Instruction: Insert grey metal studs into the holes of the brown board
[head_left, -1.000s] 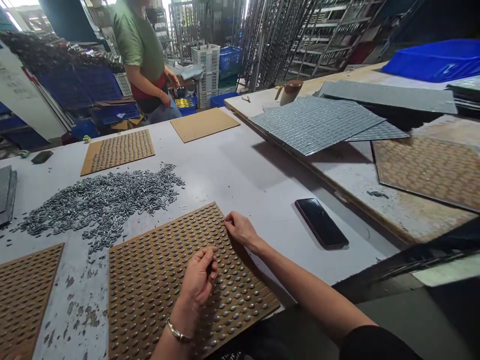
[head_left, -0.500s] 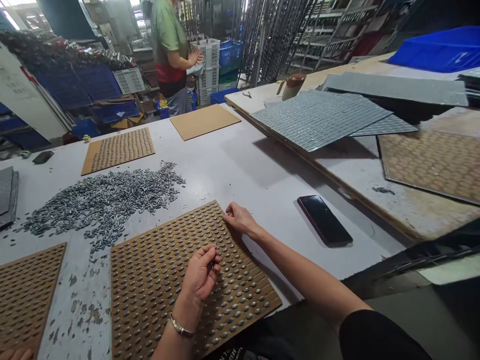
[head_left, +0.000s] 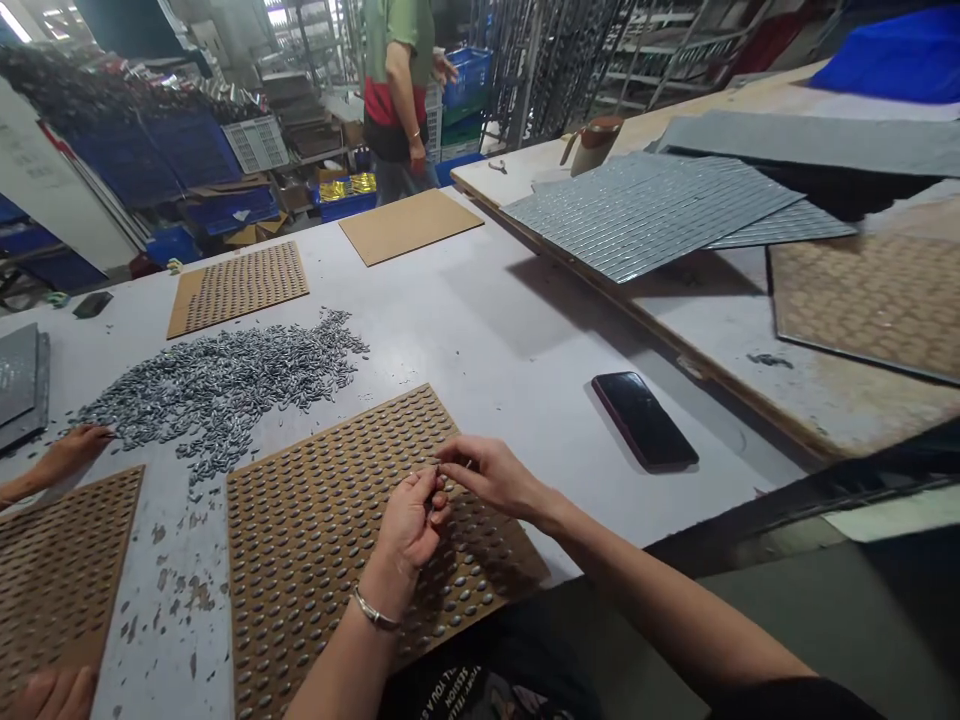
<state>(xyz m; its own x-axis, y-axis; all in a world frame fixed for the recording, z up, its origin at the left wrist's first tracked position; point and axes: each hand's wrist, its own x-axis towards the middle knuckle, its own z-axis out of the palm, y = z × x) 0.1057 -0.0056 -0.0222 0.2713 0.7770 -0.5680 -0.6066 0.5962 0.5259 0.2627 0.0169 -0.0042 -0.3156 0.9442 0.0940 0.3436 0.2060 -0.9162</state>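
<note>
A brown perforated board (head_left: 322, 530) lies in front of me, its oval holes filled with small grey metal pieces. My left hand (head_left: 409, 520) is cupped above the board's right part, fingers curled around small pieces I can barely see. My right hand (head_left: 487, 475) touches the left hand's fingertips, and its thumb and forefinger pinch one small grey piece. A loose heap of the same grey metal pieces (head_left: 225, 385) is spread on the grey table (head_left: 487, 330) beyond the board.
A black phone (head_left: 643, 420) lies right of the board. Another person's hands (head_left: 67, 450) work at a second board (head_left: 60, 570) on my left. More boards lie farther back (head_left: 238, 287). Silver sheets (head_left: 645, 215) cover the bench at right. A person in green (head_left: 397, 90) stands behind.
My right hand has left the board's far edge and come back to meet my left hand. Another person's hand has reached into the heap at left. The standing person has walked right.
</note>
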